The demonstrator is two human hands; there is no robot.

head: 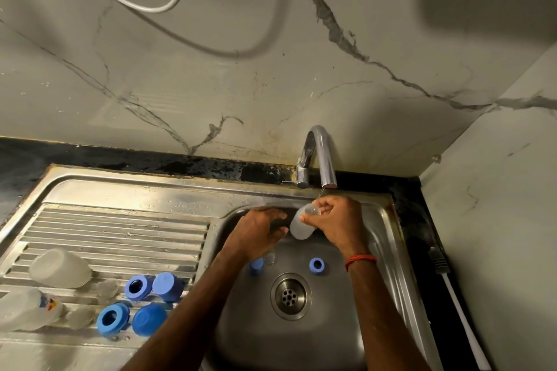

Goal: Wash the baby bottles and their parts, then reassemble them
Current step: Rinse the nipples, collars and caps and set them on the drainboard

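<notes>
Two hands are working over the sink [388, 235] under the tap [324, 156]: right hand [337, 220] is gripping a clear bottle [300, 227]; left hand [256, 229] is hiding its grip, cannot tell. Steel drainboard [120, 229], marble wall [211, 69].

chrome tap [327, 159] at sink [150, 187] rim | white cable [155, 10] on wall [211, 84]

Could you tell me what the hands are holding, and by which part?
The right hand grips the clear bottle by its upper end, under the tap; what the left hand holds is unclear.
</notes>
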